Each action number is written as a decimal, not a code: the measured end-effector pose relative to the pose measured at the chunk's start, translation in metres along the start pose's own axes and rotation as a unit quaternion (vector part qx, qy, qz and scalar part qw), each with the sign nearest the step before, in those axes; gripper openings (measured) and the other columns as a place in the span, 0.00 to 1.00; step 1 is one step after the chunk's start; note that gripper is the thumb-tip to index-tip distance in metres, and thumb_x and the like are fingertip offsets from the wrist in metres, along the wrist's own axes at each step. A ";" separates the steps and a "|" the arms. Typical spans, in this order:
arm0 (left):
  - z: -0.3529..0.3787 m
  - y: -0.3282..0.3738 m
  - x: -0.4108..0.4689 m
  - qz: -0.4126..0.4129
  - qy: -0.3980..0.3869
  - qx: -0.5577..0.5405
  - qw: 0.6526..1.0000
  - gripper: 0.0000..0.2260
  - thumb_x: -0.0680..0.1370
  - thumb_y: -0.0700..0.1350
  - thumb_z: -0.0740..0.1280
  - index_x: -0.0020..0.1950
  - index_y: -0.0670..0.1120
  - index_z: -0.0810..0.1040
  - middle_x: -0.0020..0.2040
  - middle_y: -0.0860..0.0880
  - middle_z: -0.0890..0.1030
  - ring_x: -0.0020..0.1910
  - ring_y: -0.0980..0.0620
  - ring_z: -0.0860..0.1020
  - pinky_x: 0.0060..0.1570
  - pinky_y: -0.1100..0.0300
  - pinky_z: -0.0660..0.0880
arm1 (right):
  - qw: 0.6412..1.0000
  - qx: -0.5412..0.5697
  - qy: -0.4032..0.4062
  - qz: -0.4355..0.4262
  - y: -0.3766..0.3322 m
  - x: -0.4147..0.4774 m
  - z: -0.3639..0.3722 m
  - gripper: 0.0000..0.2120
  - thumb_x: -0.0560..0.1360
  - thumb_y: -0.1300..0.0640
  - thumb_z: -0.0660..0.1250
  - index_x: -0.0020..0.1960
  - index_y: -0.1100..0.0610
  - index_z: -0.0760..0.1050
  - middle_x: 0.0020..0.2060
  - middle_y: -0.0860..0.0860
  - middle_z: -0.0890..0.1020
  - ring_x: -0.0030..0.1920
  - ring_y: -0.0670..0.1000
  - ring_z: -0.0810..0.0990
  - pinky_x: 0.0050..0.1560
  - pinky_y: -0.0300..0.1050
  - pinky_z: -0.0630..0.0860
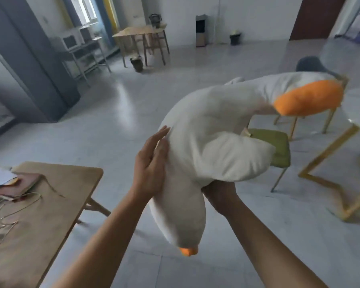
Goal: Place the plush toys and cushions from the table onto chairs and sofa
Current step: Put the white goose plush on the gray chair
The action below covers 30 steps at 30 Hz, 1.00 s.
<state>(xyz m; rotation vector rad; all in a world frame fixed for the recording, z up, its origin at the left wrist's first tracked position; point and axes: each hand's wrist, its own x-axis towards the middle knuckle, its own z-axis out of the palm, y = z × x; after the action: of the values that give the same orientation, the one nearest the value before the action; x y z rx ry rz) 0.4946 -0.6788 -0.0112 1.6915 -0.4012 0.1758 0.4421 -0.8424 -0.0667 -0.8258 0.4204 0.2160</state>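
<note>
My left hand (149, 163) is flat, fingers straight, palm pressed against the side of the white plush goose (206, 132). My right hand (218, 196) is under the goose's body and bears it from below. Its fingers are hidden by the plush, so I cannot tell whether they curl. The goose is held in the air to the right of the wooden table (50, 225), with its large orange end (308, 98) pointing away from the table and a small orange tip (188, 251) hanging down. Farther right of the table, behind the goose, stands a green chair (276, 148). On the table's left part lie papers (0, 179) and loose strings (8, 217).
</note>
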 end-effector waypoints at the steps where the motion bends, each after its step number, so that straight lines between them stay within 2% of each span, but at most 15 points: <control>1: 0.007 -0.010 0.014 -0.003 -0.004 -0.008 1.000 0.15 0.82 0.50 0.60 0.65 0.50 0.80 0.65 0.51 0.82 0.67 0.54 0.77 0.71 0.47 0.71 | 0.993 -0.076 0.020 -0.086 -0.007 0.018 -0.014 0.15 0.85 0.68 0.52 0.47 0.58 0.73 0.32 0.51 0.81 0.30 0.40 0.78 0.30 0.33 0.75; 2: 0.014 -0.021 0.035 -0.008 -0.005 -0.030 1.000 0.16 0.82 0.53 0.60 0.65 0.50 0.80 0.63 0.51 0.83 0.65 0.52 0.78 0.69 0.44 0.72 | 0.986 -0.108 0.054 -0.119 -0.022 0.029 -0.021 0.15 0.85 0.68 0.53 0.50 0.55 0.75 0.33 0.48 0.83 0.34 0.46 0.78 0.31 0.37 0.77; 5: 0.042 -0.051 0.099 -0.115 -0.021 -0.048 0.992 0.23 0.76 0.69 0.58 0.64 0.60 0.78 0.66 0.51 0.80 0.67 0.51 0.77 0.70 0.41 0.71 | 0.968 -0.172 0.082 -0.162 -0.062 0.088 -0.049 0.14 0.85 0.67 0.55 0.52 0.53 0.77 0.39 0.50 0.83 0.41 0.49 0.78 0.34 0.34 0.78; 7: 0.060 -0.082 0.140 -0.162 -0.064 -0.081 0.981 0.25 0.73 0.75 0.57 0.66 0.67 0.75 0.70 0.54 0.77 0.70 0.54 0.74 0.73 0.45 0.68 | 0.963 -0.206 0.047 -0.169 -0.080 0.133 -0.061 0.14 0.84 0.58 0.58 0.65 0.48 0.77 0.48 0.44 0.85 0.50 0.48 0.80 0.44 0.39 0.79; 9: 0.084 -0.115 0.185 -0.148 -0.100 -0.081 0.981 0.24 0.77 0.71 0.59 0.69 0.64 0.73 0.69 0.59 0.78 0.68 0.61 0.75 0.69 0.57 0.71 | 0.957 -0.234 0.027 -0.169 -0.102 0.181 -0.073 0.22 0.81 0.51 0.61 0.74 0.38 0.69 0.60 0.37 0.82 0.62 0.47 0.78 0.59 0.49 0.77; 11: 0.110 -0.143 0.236 -0.134 -0.096 -0.072 0.984 0.19 0.80 0.62 0.64 0.70 0.61 0.72 0.64 0.63 0.78 0.59 0.72 0.77 0.56 0.70 0.74 | 0.947 -0.263 0.025 -0.182 -0.132 0.231 -0.077 0.27 0.77 0.49 0.62 0.75 0.33 0.65 0.69 0.37 0.76 0.71 0.47 0.73 0.69 0.56 0.72; 13: 0.132 -0.165 0.293 -0.158 -0.109 -0.082 0.978 0.22 0.75 0.61 0.69 0.68 0.63 0.72 0.63 0.64 0.78 0.58 0.70 0.78 0.55 0.67 0.76 | 0.949 -0.245 0.049 -0.193 -0.167 0.277 -0.078 0.27 0.76 0.48 0.62 0.74 0.32 0.66 0.70 0.37 0.76 0.72 0.46 0.72 0.72 0.58 0.70; 15: 0.155 -0.178 0.353 -0.186 -0.136 -0.088 0.969 0.27 0.67 0.62 0.70 0.66 0.60 0.76 0.63 0.57 0.81 0.61 0.58 0.80 0.60 0.55 0.79 | 0.950 -0.220 0.081 -0.207 -0.207 0.312 -0.080 0.27 0.76 0.49 0.62 0.74 0.32 0.66 0.70 0.38 0.76 0.73 0.46 0.72 0.72 0.59 0.70; 16: 0.167 -0.180 0.383 -0.184 -0.156 -0.088 0.966 0.26 0.66 0.60 0.70 0.64 0.58 0.78 0.61 0.54 0.83 0.61 0.54 0.81 0.59 0.53 0.79 | 0.948 -0.216 0.096 -0.212 -0.229 0.330 -0.083 0.27 0.77 0.49 0.63 0.74 0.33 0.66 0.70 0.38 0.76 0.73 0.47 0.72 0.72 0.59 0.71; 17: 0.182 -0.182 0.413 -0.177 -0.175 -0.091 0.964 0.21 0.67 0.56 0.69 0.60 0.57 0.80 0.57 0.55 0.85 0.59 0.55 0.82 0.55 0.56 0.80 | 0.946 -0.212 0.106 -0.219 -0.250 0.345 -0.088 0.27 0.77 0.49 0.63 0.75 0.33 0.65 0.70 0.39 0.76 0.73 0.48 0.73 0.71 0.59 0.72; 19: 0.215 -0.183 0.466 -0.157 -0.218 -0.088 0.959 0.14 0.70 0.48 0.67 0.52 0.62 0.83 0.48 0.61 0.86 0.50 0.64 0.83 0.46 0.65 0.79 | 0.943 -0.192 0.132 -0.236 -0.289 0.374 -0.099 0.28 0.77 0.48 0.63 0.76 0.36 0.64 0.70 0.40 0.76 0.72 0.47 0.74 0.70 0.58 0.73; 21: 0.249 -0.191 0.514 -0.151 -0.262 -0.088 0.949 0.13 0.71 0.47 0.66 0.46 0.65 0.83 0.44 0.64 0.85 0.46 0.67 0.83 0.43 0.67 0.79 | 0.936 -0.171 0.165 -0.258 -0.322 0.404 -0.114 0.28 0.78 0.46 0.63 0.77 0.38 0.64 0.70 0.39 0.76 0.71 0.46 0.75 0.68 0.54 0.75; 25: 0.324 -0.237 0.603 -0.168 -0.318 -0.087 0.929 0.15 0.71 0.49 0.70 0.56 0.60 0.81 0.53 0.59 0.86 0.55 0.60 0.83 0.49 0.60 0.79 | 0.920 -0.146 0.214 -0.295 -0.380 0.480 -0.158 0.31 0.78 0.46 0.63 0.79 0.39 0.60 0.71 0.39 0.76 0.70 0.43 0.75 0.67 0.49 0.74; 27: 0.368 -0.263 0.650 -0.170 -0.337 -0.080 0.923 0.17 0.70 0.50 0.71 0.59 0.58 0.80 0.55 0.58 0.86 0.56 0.59 0.83 0.50 0.60 0.79 | 0.916 -0.132 0.229 -0.302 -0.412 0.526 -0.187 0.32 0.78 0.46 0.64 0.80 0.39 0.59 0.72 0.41 0.75 0.71 0.44 0.75 0.71 0.54 0.72; 30: 0.435 -0.294 0.728 -0.180 -0.364 -0.066 0.912 0.24 0.67 0.56 0.72 0.63 0.58 0.79 0.58 0.56 0.85 0.59 0.57 0.82 0.54 0.56 0.79 | 0.909 -0.113 0.252 -0.313 -0.466 0.599 -0.234 0.30 0.78 0.44 0.68 0.78 0.38 0.63 0.73 0.46 0.74 0.74 0.50 0.73 0.74 0.61 0.67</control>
<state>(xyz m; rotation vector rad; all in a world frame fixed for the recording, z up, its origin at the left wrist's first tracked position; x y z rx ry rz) 1.2264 -1.1895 -0.1065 1.6195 -0.6205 -0.7627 1.0751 -1.3121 -0.1631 -1.2065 0.5953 -0.5719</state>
